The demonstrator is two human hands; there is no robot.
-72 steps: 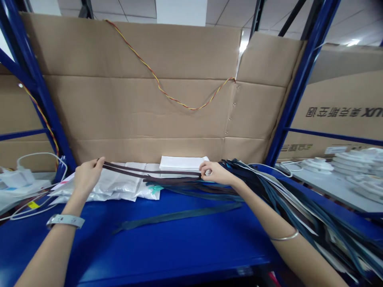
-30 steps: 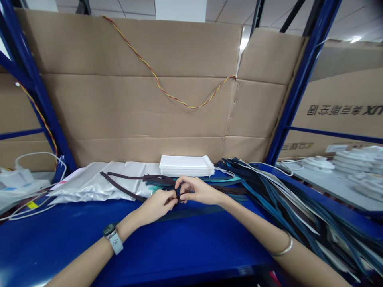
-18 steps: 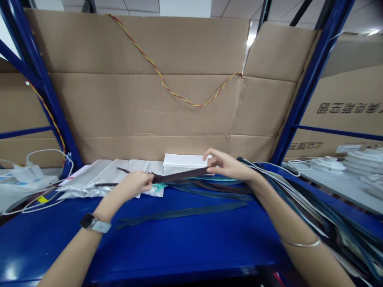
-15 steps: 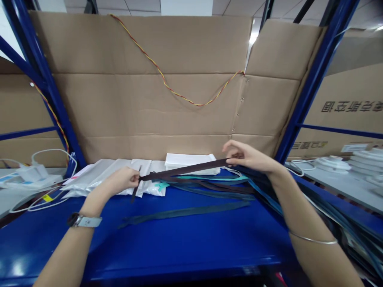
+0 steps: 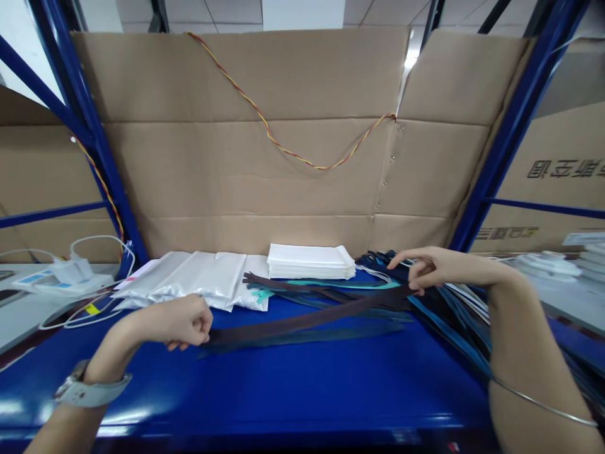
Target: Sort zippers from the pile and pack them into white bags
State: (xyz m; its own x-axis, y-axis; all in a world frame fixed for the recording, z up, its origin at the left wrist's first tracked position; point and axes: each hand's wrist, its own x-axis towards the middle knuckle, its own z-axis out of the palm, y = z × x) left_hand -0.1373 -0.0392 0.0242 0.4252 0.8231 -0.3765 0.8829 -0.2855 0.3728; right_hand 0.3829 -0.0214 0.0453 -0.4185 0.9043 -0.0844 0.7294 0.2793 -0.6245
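The blue tabletop carries plastic packets and a white stack along its back edge. The left hand, clenched, and the right hand, pinching, grip a brown strip extended between them across the tabletop's middle.

The right-hand cardboard bears upside-down black characters, 斯空调, above smaller illegible print.

Left hand curled into a fist, left forearm angling in from lower left. Right hand in a pinch (one finger poking out leftward), right wrist sharply bent, right forearm rising from lower right. Hands well apart.
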